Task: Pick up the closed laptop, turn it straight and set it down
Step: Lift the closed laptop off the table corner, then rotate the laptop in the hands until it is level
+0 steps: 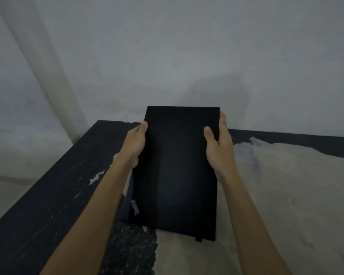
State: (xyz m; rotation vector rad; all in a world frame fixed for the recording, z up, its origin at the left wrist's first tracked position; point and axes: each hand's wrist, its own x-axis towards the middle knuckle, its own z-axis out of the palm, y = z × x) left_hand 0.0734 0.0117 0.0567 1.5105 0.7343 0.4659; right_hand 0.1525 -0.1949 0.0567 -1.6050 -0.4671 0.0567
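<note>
worn black table (48, 195) with peeled pale patches, against a grey wall (167, 46). closed black laptop (177, 171) held above the table, long side running away from the camera, logo badge near left edge. left hand (134, 144) clamps left edge, right hand (218, 147) clamps right edge, thumbs on top.

The closed laptop (179, 171) is plain matte black, unpatterned but for a small pale grey logo strip (135, 207) near its lower left corner. The surface (276, 195) is black where its coating is intact, along the left side and far edge, and mottled off-white to beige where the coating has peeled, with ragged white flakes at the boundary and a speckled black-and-grey patch near the front. The wall (187, 46) behind is pale grey-white, faintly blotched.
</note>
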